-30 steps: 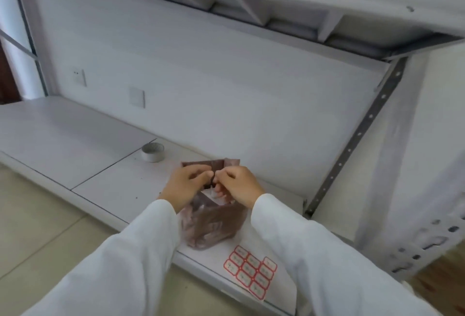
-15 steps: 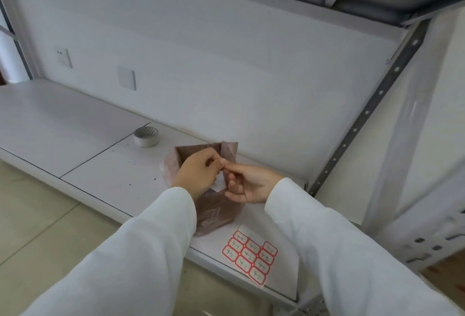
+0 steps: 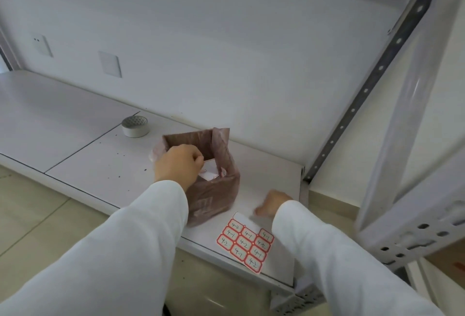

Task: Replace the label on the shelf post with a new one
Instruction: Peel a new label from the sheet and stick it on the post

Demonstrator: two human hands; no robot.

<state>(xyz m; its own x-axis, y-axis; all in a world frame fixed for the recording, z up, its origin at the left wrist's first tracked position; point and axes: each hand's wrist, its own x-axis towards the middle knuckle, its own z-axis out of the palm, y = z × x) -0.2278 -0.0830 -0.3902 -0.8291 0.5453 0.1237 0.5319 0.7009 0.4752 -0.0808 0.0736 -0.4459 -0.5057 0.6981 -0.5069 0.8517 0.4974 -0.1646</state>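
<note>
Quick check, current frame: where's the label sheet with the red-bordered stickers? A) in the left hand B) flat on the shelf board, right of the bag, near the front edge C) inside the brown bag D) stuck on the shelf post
B: the label sheet lies flat on the shelf board near its front edge, to the right of the brown bag, just in front of the right hand; the left hand is at the bag's opening.

label sheet [image 3: 245, 244]: red-bordered stickers with handwritten numbers, lying on the shelf board [image 3: 100, 164]
top row: 4-2, then 4-1 at the right
second row: 4-1, 4-1, 4-2
third row: 4-2, 4-2, 4-1
bottom stickers: 4-1, 4-2
</note>
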